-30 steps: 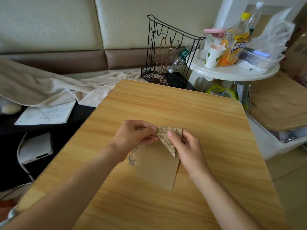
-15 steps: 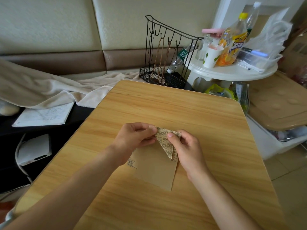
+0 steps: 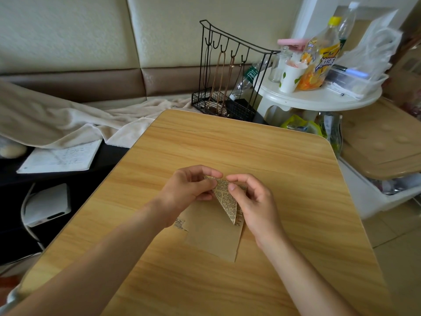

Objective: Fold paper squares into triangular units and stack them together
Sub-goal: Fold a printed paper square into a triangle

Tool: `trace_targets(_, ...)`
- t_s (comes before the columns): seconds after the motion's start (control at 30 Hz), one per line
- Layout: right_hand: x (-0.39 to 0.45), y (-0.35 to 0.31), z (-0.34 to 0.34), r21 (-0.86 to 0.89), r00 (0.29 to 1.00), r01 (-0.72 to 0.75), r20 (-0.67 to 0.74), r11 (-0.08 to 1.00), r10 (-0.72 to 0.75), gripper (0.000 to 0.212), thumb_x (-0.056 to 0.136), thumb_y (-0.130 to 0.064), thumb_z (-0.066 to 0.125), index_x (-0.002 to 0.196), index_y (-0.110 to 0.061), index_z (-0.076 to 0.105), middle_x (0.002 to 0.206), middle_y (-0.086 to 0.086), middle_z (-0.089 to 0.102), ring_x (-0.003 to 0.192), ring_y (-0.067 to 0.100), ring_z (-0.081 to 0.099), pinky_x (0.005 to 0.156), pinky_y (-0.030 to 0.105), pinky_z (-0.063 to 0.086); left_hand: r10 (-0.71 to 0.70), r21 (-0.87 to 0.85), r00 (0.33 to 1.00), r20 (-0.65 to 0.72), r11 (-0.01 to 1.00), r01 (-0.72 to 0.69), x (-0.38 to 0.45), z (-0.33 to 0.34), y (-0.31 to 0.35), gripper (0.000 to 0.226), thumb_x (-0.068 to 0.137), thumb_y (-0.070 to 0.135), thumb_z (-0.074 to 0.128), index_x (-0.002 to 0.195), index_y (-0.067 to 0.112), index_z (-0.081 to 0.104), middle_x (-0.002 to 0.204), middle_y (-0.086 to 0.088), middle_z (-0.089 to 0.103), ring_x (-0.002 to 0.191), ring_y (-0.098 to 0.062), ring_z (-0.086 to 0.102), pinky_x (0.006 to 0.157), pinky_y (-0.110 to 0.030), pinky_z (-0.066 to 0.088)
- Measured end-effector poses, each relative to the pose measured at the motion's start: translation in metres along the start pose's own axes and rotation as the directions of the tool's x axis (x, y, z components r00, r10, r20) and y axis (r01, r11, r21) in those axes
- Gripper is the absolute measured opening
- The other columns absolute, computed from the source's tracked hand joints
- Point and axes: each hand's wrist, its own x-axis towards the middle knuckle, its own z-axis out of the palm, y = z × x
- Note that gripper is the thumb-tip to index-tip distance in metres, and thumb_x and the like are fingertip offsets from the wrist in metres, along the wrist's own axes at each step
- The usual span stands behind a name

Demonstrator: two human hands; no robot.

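**Ana:** Newsprint-patterned paper, that's the piece being folded — the printed triangle (image 3: 225, 199) is held up off the bench (image 3: 284, 174), point hanging down. Why both hands on it?

**Ben:** I'd judge it's to set a crease. The left hand (image 3: 189, 190) pinches the triangle's upper left edge between thumb and fingers, clamped on the paper. The right hand (image 3: 252, 201) has its thumb tip against the printed face and its forefinger curled over the top edge, so it pinches the same piece from the other side. One hand steadies while the other sharpens the fold, I'd say.

**Ana:** And the plain brown sheet (image 3: 214, 238) under them?

**Ben:** It lies flat on the bench just below the hands, partly covered by the wrists. A strip of print (image 3: 180, 224) peeks out at its left edge, so more printed paper sits beneath it, or its own underside shows. I cannot tell which.

**Ana:** Count them for me.

**Ben:** Two hands, one triangle in hand, one flat brown sheet plainly seen. No finished stack shows anywhere on the bench, so stacking looks still ahead.

**Ana:** Behind the bench?

**Ben:** One black wire rack (image 3: 227, 83), one round white side table (image 3: 319, 99) carrying one orange drink bottle (image 3: 319, 58) and one paper cup (image 3: 289, 76).
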Motion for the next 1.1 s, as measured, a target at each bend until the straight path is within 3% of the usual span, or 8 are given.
trace_targets(0.23, -0.0012, 0.0, 0.0016, -0.012, 1.0, 0.007, 0.006, 1.0, -0.007, 0.013, 0.096, -0.023, 0.07, 0.1, -0.033, 0.075, 0.078, 0.006, 0.067, 0.069, 0.015, 0.05, 0.067, 0.035, 0.044, 0.064, 0.163, 0.998, -0.027, 0.985, -0.059, 0.0006, -0.0028, -0.0004, 0.013, 0.093, 0.004, 0.071, 0.102, 0.011, 0.078, 0.075, -0.007, 0.061, 0.067, -0.012, 0.064, 0.071, -0.018, 0.057)
trace_targets(0.33, -0.0014, 0.0013, 0.0018, -0.039, 1.0, 0.002, -0.004, 0.999, -0.002, 0.011, 0.096, -0.024, 0.07, 0.102, -0.032, 0.075, 0.08, -0.004, 0.071, 0.072, 0.016, 0.059, 0.071, 0.041, 0.051, 0.082, 0.179, 0.996, -0.037, 0.981, -0.074, 0.0004, -0.0042, -0.001, 0.012, 0.093, 0.004, 0.071, 0.099, 0.011, 0.078, 0.072, -0.002, 0.065, 0.063, -0.009, 0.065, 0.066, -0.014, 0.053)
trace_targets(0.43, -0.0018, 0.0016, 0.0015, -0.033, 1.0, -0.011, -0.008, 0.999, 0.011, 0.012, 0.097, -0.024, 0.072, 0.105, -0.033, 0.074, 0.08, 0.012, 0.068, 0.07, 0.023, 0.061, 0.069, 0.049, 0.052, 0.094, 0.153, 0.993, -0.076, 0.985, -0.081, 0.0017, -0.0048, -0.0016, 0.011, 0.093, 0.003, 0.07, 0.098, 0.01, 0.077, 0.081, -0.006, 0.066, 0.069, -0.009, 0.065, 0.069, -0.017, 0.056)
trace_targets(0.6, -0.0014, 0.0021, 0.0025, 0.001, 0.999, -0.03, -0.033, 1.0, 0.03, 0.015, 0.094, -0.022, 0.075, 0.106, -0.029, 0.069, 0.083, 0.009, 0.073, 0.081, 0.034, 0.067, 0.074, 0.045, 0.052, 0.035, 0.11, 0.999, -0.009, 0.993, -0.034, 0.0007, -0.0055, -0.0005, 0.017, 0.089, 0.007, 0.078, 0.104, 0.012, 0.075, 0.083, -0.01, 0.068, 0.07, -0.014, 0.069, 0.072, -0.02, 0.059)
trace_targets(0.7, -0.0016, 0.0031, 0.0022, -0.007, 0.999, -0.03, -0.028, 1.0, 0.03, 0.015, 0.094, -0.024, 0.076, 0.106, -0.027, 0.068, 0.076, 0.004, 0.072, 0.07, 0.027, 0.064, 0.068, 0.039, 0.048, 0.019, 0.084, 1.0, 0.018, 0.996, -0.021, 0.0, -0.0034, -0.0022, 0.015, 0.086, 0.007, 0.08, 0.101, 0.01, 0.076, 0.081, -0.01, 0.072, 0.072, -0.015, 0.07, 0.072, -0.022, 0.06)
trace_targets(0.8, -0.0017, 0.0029, 0.0009, -0.005, 0.999, -0.041, -0.019, 0.999, 0.04, 0.014, 0.092, -0.032, 0.076, 0.103, -0.026, 0.07, 0.062, -0.011, 0.059, 0.059, 0.006, 0.051, 0.058, 0.029, 0.041, 0.008, 0.051, 1.0, 0.027, 0.999, -0.009, 0.0007, -0.005, -0.0019, 0.013, 0.086, 0.006, 0.08, 0.099, 0.007, 0.077, 0.079, -0.008, 0.073, 0.073, -0.016, 0.071, 0.073, -0.021, 0.059)
trace_targets(0.97, 0.0003, -0.0007, 0.0015, -0.013, 0.999, -0.05, -0.014, 0.999, 0.05, 0.014, 0.096, -0.026, 0.074, 0.092, -0.013, 0.071, 0.074, 0.028, 0.057, 0.067, 0.02, 0.046, 0.063, 0.055, 0.044, -0.024, -0.015, 1.0, 0.014, 1.0, 0.025, 0.0007, -0.0058, -0.0008, 0.015, 0.087, 0.006, 0.078, 0.101, 0.002, 0.076, 0.087, -0.015, 0.077, 0.079, -0.019, 0.074, 0.073, -0.022, 0.061)
trace_targets(1.1, 0.0008, -0.001, 0.0001, -0.01, 0.998, -0.048, -0.031, 0.999, 0.047, 0.011, 0.097, -0.023, 0.073, 0.092, -0.013, 0.072, 0.074, 0.014, 0.066, 0.069, 0.015, 0.053, 0.066, 0.046, 0.048, -0.059, -0.084, 0.997, -0.041, 0.995, 0.055, 0.0011, -0.0054, -0.0003, 0.014, 0.087, 0.006, 0.078, 0.098, -0.002, 0.077, 0.095, -0.024, 0.076, 0.075, -0.022, 0.075, 0.07, -0.022, 0.061)
